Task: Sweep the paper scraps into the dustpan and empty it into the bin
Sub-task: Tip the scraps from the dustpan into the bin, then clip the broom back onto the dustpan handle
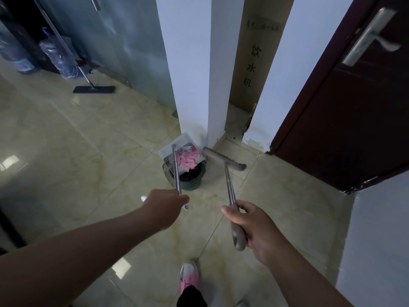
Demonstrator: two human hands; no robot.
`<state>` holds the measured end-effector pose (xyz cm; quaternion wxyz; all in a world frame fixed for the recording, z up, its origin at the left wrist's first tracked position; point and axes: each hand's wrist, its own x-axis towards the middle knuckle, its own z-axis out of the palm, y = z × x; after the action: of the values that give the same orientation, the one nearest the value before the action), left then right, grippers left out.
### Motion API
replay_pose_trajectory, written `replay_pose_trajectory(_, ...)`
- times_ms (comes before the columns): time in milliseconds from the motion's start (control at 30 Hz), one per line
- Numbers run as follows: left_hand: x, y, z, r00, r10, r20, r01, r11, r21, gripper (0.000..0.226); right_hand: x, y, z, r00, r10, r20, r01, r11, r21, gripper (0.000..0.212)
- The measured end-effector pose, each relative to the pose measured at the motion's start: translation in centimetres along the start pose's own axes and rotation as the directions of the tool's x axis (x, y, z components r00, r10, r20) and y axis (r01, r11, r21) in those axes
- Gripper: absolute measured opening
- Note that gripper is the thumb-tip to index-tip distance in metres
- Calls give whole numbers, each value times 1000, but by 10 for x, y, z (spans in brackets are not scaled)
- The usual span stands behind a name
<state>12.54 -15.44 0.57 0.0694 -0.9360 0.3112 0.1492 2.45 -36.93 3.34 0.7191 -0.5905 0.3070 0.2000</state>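
My left hand [164,206] grips the metal handle of a white dustpan [177,149], which is tilted over a dark round bin [192,181] by the wall corner. Several pink paper scraps [189,159] lie heaped in the pan, right above the bin's mouth. In my right hand [252,226] is the grey handle of a broom, held firmly. The broom's head [223,159] rests on the floor just to the right of the bin and dustpan.
A white pillar [190,85] rises directly behind the bin. A dark door [345,120] stands at the right. A flat mop [94,89] and water bottles [57,56] sit at the far left. My pink shoe [189,276] is on the tiled floor below.
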Motion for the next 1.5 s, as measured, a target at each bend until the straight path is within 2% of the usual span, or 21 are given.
replay_pose_trajectory(100, -1, 14, -3, 1000, 22, 7, -22, 999, 40, 36, -1, 3, -4, 1000, 3, -1, -3, 1000, -21, 56)
replay_pose_trajectory(333, 1, 22, 6, 996, 44, 80, -57, 985, 165, 36, -4, 5, -2, 1000, -13, 2, 13, 1000, -17, 55)
replay_pose_trajectory(600, 0, 11, 13, 994, 43, 100, -62, 980, 191, 33, -5, 8, -5, 1000, 0, 5, 0, 1000, -20, 49)
replay_pose_trajectory(767, 5, 7, 4, 994, 66, 91, -86, 967, 240, 31, -6, 5, -4, 1000, 12, -3, -12, 1000, -29, 57)
replay_pose_trajectory(900, 9, -4, -16, 998, 31, 53, -44, 964, 264, 32, -9, 1, -6, 1000, 4, 18, -4, 1000, 3, 44)
replay_pose_trajectory(1000, 8, -13, -35, 999, -46, 11, 44, 992, 122, 34, -20, -9, -9, 997, -19, 74, 17, 1000, 27, 20)
replay_pose_trajectory(1100, 1, -33, -63, 988, -155, -18, 154, 987, -49, 35, -35, -27, -13, 988, -83, 127, 76, 995, 61, 39)
replay_pose_trajectory(1167, -11, -53, -84, 973, -232, -8, 226, 955, -190, 34, -47, -41, -17, 992, -76, 99, 64, 990, 123, 35)
replay_pose_trajectory(1267, -44, -68, -111, 968, -246, -41, 206, 884, -419, 23, -59, -63, -25, 999, -27, 26, 23, 992, 123, 38)
replay_pose_trajectory(1367, -79, -63, -123, 951, -304, -65, 218, 801, -557, 22, -62, -75, -29, 999, -20, 36, 19, 999, 30, 42)
replay_pose_trajectory(1433, -98, -52, -110, 924, -375, -75, 243, 728, -641, 18, -60, -78, -28, 996, -43, 83, 46, 998, -37, 54)
replay_pose_trajectory(1500, -107, -33, -82, 902, -422, -96, 246, 683, -687, 17, -54, -79, -25, 987, -53, 154, 68, 993, -92, 82)
